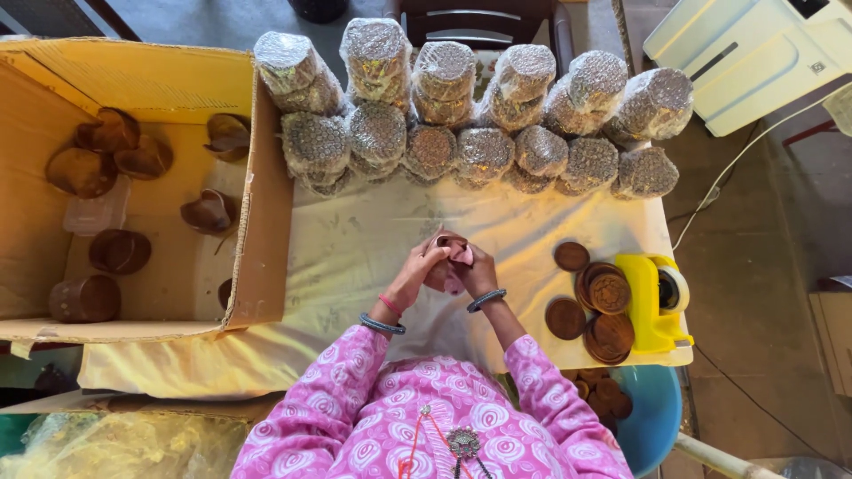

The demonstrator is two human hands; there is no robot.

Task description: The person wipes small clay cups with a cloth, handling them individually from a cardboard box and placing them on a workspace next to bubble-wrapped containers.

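Observation:
Both my hands meet over the middle of the white-covered table (355, 257). My left hand (419, 266) and my right hand (475, 269) together grip a small brown cup-like piece (454, 248), partly hidden by my fingers. Bangles ring both wrists, and pink patterned sleeves cover my arms. Flat brown round discs (596, 306) lie in a loose pile to the right of my right hand.
Two rows of plastic-wrapped stacks (479, 115) line the table's far edge. An open cardboard box (266, 213) on the left holds several brown cups. A yellow tape dispenser (652, 302) sits at the right edge. A blue tub (657, 412) of discs stands below, and a white machine (754, 53) at top right.

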